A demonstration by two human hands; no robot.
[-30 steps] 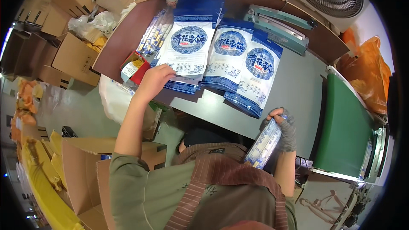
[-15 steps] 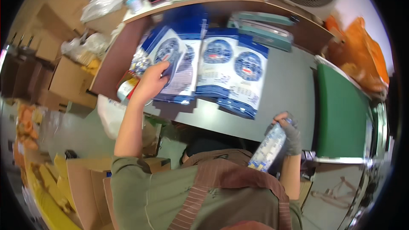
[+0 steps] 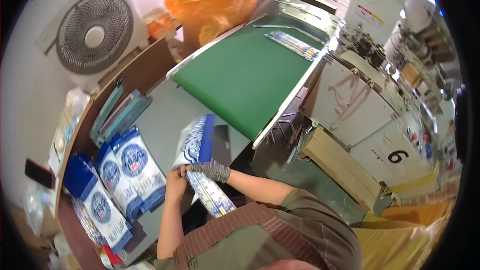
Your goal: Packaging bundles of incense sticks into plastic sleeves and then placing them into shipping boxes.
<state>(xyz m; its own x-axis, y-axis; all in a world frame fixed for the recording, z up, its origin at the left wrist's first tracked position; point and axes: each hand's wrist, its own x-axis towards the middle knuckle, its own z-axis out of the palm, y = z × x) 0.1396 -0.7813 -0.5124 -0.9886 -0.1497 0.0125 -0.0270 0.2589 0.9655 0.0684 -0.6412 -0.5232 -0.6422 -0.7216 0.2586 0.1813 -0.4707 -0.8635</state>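
Observation:
My left hand (image 3: 175,186) is closed, its fingers pinching the lower edge of a blue-and-white printed plastic bag (image 3: 194,141). The bag stands up above both hands, over the grey table. Against it, my right hand (image 3: 214,171), in a grey fingerless glove, is closed on a bundle of long narrow blue-and-white patterned packets (image 3: 210,193). That bundle slants down toward my apron. The fingertips of both hands meet, and exactly how bag and packets touch is hidden there.
Stacked printed bags (image 3: 132,162) lie on the table (image 3: 162,105) to the left, near a teal sealer-like tool (image 3: 120,112). Beyond is a green conveyor belt (image 3: 240,75) carrying similar patterned packets (image 3: 292,45). An orange sack (image 3: 212,5) and a fan (image 3: 95,35) stand behind.
My view has turned right, toward the conveyor. My left hand has left the stack with a bag and come together with my right hand, which still holds the patterned packets.

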